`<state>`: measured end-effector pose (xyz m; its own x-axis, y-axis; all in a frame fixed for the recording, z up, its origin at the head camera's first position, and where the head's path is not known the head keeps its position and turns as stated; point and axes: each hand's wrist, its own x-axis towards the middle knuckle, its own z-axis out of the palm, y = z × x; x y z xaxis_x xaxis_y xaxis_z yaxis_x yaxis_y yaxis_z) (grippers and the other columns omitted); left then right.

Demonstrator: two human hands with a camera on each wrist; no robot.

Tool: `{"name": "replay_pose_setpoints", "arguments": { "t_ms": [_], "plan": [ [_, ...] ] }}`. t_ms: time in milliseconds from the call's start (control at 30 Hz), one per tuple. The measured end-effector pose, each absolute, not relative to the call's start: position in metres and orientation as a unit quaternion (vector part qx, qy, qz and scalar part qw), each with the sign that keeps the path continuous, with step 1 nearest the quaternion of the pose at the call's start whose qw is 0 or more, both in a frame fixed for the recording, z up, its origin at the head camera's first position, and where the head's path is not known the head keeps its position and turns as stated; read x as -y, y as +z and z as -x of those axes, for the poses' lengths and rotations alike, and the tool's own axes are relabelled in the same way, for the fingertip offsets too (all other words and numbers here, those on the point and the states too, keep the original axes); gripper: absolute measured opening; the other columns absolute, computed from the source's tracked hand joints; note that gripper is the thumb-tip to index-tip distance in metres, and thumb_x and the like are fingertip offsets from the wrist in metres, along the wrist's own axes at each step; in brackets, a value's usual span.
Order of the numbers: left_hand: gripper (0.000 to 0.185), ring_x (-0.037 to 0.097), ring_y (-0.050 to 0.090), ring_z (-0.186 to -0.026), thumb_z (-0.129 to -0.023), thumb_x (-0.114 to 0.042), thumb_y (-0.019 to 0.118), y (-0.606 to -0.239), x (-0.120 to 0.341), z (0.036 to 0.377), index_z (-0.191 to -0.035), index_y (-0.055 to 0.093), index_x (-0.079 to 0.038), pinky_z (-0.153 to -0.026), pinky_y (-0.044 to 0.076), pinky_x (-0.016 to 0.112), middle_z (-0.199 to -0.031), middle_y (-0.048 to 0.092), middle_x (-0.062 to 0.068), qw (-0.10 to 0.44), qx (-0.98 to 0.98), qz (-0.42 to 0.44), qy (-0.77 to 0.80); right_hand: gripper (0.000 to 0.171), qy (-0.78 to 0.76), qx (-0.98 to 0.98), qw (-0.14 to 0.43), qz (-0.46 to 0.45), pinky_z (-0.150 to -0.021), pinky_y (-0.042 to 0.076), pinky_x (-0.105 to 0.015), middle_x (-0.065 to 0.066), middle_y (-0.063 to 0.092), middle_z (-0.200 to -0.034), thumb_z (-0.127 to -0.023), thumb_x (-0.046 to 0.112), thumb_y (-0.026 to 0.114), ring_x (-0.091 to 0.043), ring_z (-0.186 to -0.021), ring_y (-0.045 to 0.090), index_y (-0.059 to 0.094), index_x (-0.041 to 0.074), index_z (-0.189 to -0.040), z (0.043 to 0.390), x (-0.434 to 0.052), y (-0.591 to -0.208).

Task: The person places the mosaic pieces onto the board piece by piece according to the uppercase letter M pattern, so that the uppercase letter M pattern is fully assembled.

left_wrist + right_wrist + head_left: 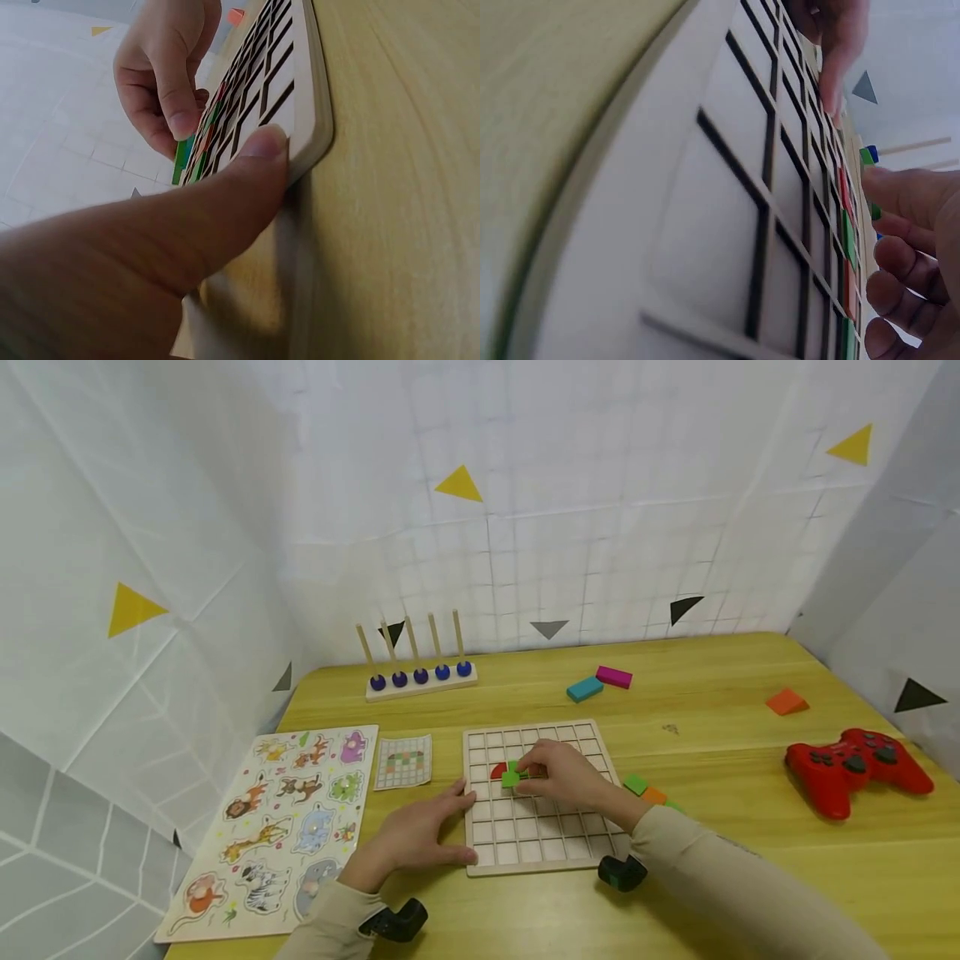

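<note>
A wooden grid board (540,866) lies in front of me. Thumb and index finger of my right hand (564,774) pinch a green tile (509,779) over the board's middle; this tile (180,161) stands tilted on edge in the left wrist view. Under that hand, red, green and orange tiles sit in a row of cells, a rounded red one (498,770) at its left end, the rest partly hidden. My left hand (420,831) rests at the board's left edge, fingers extended, the thumb (262,146) touching the rim. Beside the board lies a pattern card (403,763).
An animal puzzle board (285,806) lies at left. Behind stands a peg stand (422,685) with blue beads. Teal (585,689) and magenta (614,677) blocks lie at the back, an orange wedge (787,702) and red game controller (855,772) at right. Loose tiles (654,796) lie by my right wrist.
</note>
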<state>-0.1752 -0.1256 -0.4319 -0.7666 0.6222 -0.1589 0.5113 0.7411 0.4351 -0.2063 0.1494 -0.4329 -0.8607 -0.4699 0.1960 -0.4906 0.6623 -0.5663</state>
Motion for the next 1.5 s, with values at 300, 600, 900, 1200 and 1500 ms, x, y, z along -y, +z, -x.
{"name": "replay_pose_setpoints", "arguments": {
  "t_ms": [300,600,900,1200,1500],
  "plan": [
    [0.080,0.033,0.044,-0.141,-0.085,-0.057,0.069,-0.431,0.125,0.174,-0.150,0.043,-0.019,-0.108,0.043,0.053,-0.163,0.029,0.006,0.143,-0.922,-0.311,0.184,0.019,0.323,0.914,0.013,-0.244,-0.059,0.037,-0.019,0.005,0.058,-0.077,-0.082,0.026,0.080,-0.003,-0.067,0.045,0.077,0.013,-0.096,0.205,-0.138,-0.437],
    [0.081,0.034,0.045,-0.140,-0.085,-0.058,0.068,-0.430,0.125,0.174,-0.151,0.042,-0.019,-0.106,0.044,0.053,-0.163,0.029,0.006,0.142,-0.921,-0.314,0.182,0.021,0.308,0.920,0.012,-0.241,-0.063,0.039,-0.019,0.004,0.061,-0.083,-0.082,0.028,0.080,-0.005,-0.070,0.047,0.077,0.014,-0.097,0.204,-0.135,-0.438],
    [0.080,0.032,0.044,-0.141,-0.085,-0.059,0.068,-0.433,0.126,0.175,-0.151,0.042,-0.021,-0.106,0.044,0.053,-0.163,0.027,0.004,0.144,-0.923,-0.308,0.180,0.022,0.290,0.924,0.013,-0.249,-0.063,0.040,-0.020,0.004,0.062,-0.085,-0.083,0.029,0.079,-0.005,-0.071,0.047,0.077,0.014,-0.099,0.204,-0.133,-0.438],
    [0.080,0.033,0.047,-0.139,-0.085,-0.059,0.067,-0.432,0.128,0.175,-0.151,0.042,-0.020,-0.103,0.046,0.053,-0.163,0.029,0.004,0.137,-0.923,-0.310,0.181,0.023,0.282,0.927,0.025,-0.246,-0.060,0.038,-0.018,0.003,0.062,-0.084,-0.083,0.029,0.079,-0.004,-0.069,0.046,0.078,0.014,-0.099,0.205,-0.134,-0.439],
    [0.080,0.033,0.046,-0.139,-0.085,-0.059,0.067,-0.434,0.128,0.174,-0.151,0.042,-0.020,-0.104,0.046,0.053,-0.163,0.028,0.005,0.136,-0.923,-0.313,0.179,0.022,0.269,0.931,0.026,-0.244,-0.059,0.038,-0.018,0.006,0.058,-0.082,-0.083,0.032,0.079,-0.003,-0.066,0.044,0.078,0.016,-0.098,0.204,-0.133,-0.444]
  ]
}}
